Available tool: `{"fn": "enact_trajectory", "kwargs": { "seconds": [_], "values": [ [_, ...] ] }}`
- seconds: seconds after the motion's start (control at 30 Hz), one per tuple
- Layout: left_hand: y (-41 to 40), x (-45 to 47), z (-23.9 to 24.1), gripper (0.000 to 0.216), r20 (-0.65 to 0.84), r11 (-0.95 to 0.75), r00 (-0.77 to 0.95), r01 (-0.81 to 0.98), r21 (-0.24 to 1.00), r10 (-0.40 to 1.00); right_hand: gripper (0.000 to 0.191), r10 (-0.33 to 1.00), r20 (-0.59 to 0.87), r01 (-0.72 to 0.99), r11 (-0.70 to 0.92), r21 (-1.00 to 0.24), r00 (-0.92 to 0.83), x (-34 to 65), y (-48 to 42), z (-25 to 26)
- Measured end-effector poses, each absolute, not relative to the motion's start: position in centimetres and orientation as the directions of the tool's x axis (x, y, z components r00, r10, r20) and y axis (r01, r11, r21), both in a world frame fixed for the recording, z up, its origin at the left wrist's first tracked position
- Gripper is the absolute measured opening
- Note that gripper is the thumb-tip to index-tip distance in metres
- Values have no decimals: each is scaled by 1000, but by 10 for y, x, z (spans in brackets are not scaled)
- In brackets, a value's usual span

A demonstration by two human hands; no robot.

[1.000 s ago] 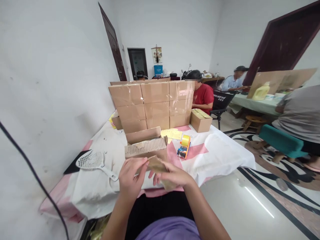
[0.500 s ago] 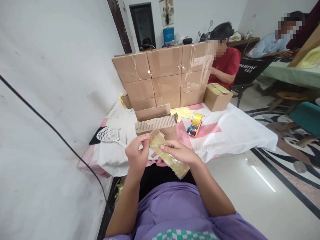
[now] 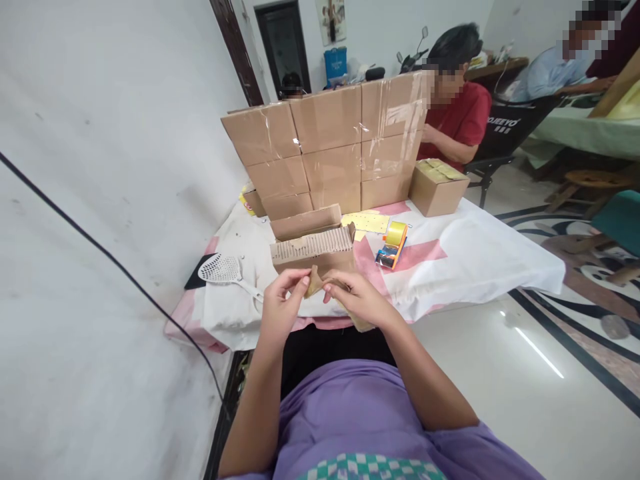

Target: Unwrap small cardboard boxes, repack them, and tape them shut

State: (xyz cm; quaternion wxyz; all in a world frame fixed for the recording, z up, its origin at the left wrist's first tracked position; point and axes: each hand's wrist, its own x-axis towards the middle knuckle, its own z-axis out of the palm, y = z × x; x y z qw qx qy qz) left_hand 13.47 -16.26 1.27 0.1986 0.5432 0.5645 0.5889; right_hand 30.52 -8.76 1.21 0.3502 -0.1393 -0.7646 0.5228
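Observation:
Between my two hands is a yellowish-brown strip (image 3: 314, 283) with a shiny, film-like surface. Fingers and thumb of my left hand (image 3: 286, 297) pinch its left end, which is folded up to a point. My right hand (image 3: 361, 298) grips the strip further right, thumb and fingers closed; its lower end shows below the palm, and the middle is hidden by the fingers. Just beyond both hands stands an open cardboard box (image 3: 313, 248) with a torn corrugated edge. To the right of the box lies a tape dispenser (image 3: 393, 245) with a yellow roll.
Taped cardboard boxes (image 3: 330, 143) form a wall at the table's back. Right of it stands another carton (image 3: 439, 190). Yellow sheets (image 3: 366, 222) lie before the wall, a white slotted scoop (image 3: 221, 269) at left. A person in red (image 3: 463, 120) sits behind; another sits far right.
The strip has turned and folded, so less of its face shows. My right hand has come nearer the left hand's fingertips, and both now pinch close together. The view has shifted slightly.

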Motion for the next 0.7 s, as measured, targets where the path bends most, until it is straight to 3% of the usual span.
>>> {"fn": "enact_trajectory", "kwargs": {
  "seconds": [0.17,0.27,0.37,0.47,0.57,0.7],
  "values": [
    [-167,143,12,25,637,-420,-102,671,611,764,22,621,371,-155,374,-914,-691,302,-88,10],
    [-169,145,11,22,630,-345,-177,710,613,756,16,642,354,-103,394,-913,-680,304,-86,8],
    [-166,145,7,28,461,-227,-377,522,822,803,23,618,336,-19,461,-887,-711,309,-82,9],
    [-160,144,2,34,272,-186,-454,227,956,849,28,562,342,-10,510,-860,-753,313,-81,9],
    [-153,140,-7,38,131,-156,-422,-26,987,897,28,545,351,-20,521,-853,-761,312,-80,6],
    [-152,138,-19,46,-26,-24,-331,-144,989,943,32,591,352,-5,507,-862,-726,308,-75,-1]
  ]
}}
